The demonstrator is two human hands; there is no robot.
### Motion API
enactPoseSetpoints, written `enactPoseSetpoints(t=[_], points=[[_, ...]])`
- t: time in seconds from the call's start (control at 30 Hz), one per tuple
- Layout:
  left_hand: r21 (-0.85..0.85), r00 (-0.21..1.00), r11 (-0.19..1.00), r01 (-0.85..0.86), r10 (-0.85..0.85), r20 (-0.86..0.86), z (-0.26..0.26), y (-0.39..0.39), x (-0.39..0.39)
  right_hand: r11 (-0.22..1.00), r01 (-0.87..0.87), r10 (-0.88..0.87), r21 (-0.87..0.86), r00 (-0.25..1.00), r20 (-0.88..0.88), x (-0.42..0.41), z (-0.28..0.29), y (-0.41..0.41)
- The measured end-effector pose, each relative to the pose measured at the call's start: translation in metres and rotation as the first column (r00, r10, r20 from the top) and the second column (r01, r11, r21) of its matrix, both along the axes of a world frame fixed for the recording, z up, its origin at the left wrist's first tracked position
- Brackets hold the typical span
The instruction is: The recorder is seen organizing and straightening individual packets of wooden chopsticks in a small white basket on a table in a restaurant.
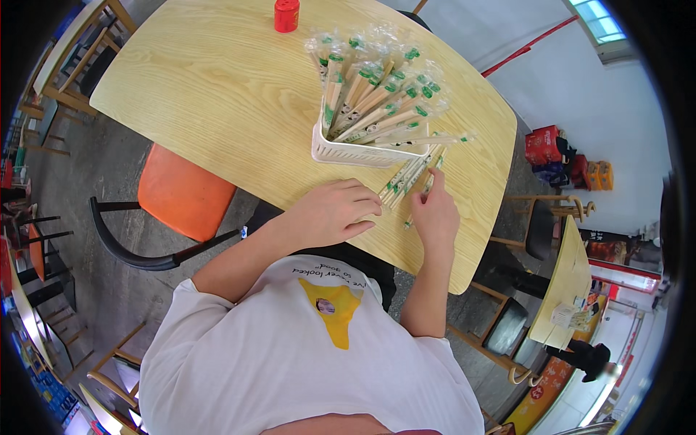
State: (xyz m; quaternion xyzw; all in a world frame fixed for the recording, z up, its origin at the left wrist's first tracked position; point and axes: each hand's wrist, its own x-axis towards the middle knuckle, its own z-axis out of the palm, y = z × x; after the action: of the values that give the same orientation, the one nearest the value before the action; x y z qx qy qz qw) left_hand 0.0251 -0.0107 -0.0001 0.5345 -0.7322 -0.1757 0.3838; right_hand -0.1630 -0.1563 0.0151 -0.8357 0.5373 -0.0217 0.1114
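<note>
A white slatted plastic basket (pixel 359 155) stands on the table, filled with wrapped pairs of disposable chopsticks (pixel 370 89) in clear film with green print. In front of it, several more wrapped chopsticks (pixel 402 182) lie side by side on the wood. My left hand (pixel 342 209) is at their near left ends, palm down, fingers slightly apart and holding nothing. At the right of this row, my right hand (pixel 437 212) has its thumb and index finger around one wrapped pair (pixel 428 186). Part of that pair is hidden by the thumb.
A red can (pixel 286 16) stands at the far side of the light wood table (pixel 217 98). An orange-seated chair (pixel 185 190) is at the left. Red boxes (pixel 542 145) sit by the wall. Another table (pixel 563 283) and a person in dark clothes (pixel 584 359) are farther right.
</note>
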Motion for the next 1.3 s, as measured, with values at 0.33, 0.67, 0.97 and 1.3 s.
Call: enactPoseSetpoints(t=[0.33, 0.67, 0.97, 1.3], points=[[-0.017, 1.000, 1.000, -0.024, 0.024, -0.010, 0.000, 0.002, 0.000, 0.998, 0.036, -0.041, 0.053, 0.993, 0.111, -0.008, -0.002, -0.007], [0.084, 0.959, 0.990, -0.113, 0.131, -0.253, 0.022, 0.000, -0.004, 0.979, -0.179, -0.055, 0.101, 0.246, 0.968, -0.012, 0.005, 0.018], [0.146, 0.906, 0.987, -0.065, 0.120, -0.406, 0.027, 0.005, -0.004, 0.924, -0.373, 0.183, -0.083, 0.241, 0.953, 0.000, 0.004, 0.042], [-0.194, 0.973, 0.963, -0.188, 0.155, -0.172, 0.034, 0.009, 0.013, 0.925, -0.107, 0.367, -0.365, -0.001, 0.930, -0.006, 0.066, 0.030]])
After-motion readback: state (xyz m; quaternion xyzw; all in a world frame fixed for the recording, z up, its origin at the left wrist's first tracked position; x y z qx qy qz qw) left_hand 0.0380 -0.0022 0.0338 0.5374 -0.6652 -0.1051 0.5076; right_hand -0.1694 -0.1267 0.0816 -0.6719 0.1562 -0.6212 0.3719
